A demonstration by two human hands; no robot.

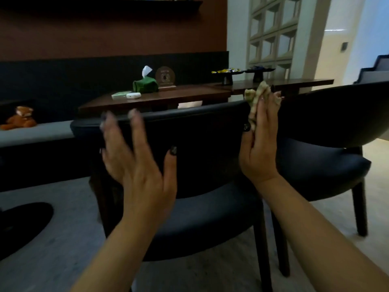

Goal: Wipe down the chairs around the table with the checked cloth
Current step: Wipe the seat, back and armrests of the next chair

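Observation:
A dark blue padded chair [200, 131] stands right in front of me with its curved back toward me. My right hand [261, 152] is upright at the right end of that back and holds the crumpled checked cloth [255, 98] between thumb and fingers, against the back's edge. The cloth sticks out above my fingertips. My left hand [136, 161] is raised in front of the left half of the chair back, fingers spread and blurred, holding nothing. A second matching chair [328, 114] stands to the right.
Behind the chairs is a dark wooden table [168, 98] with a green tissue box [145, 85], a white case, a round plaque and two black stands. A grey bench with a toy fox [20, 119] runs along the left wall. A dark round shape lies on the floor at left.

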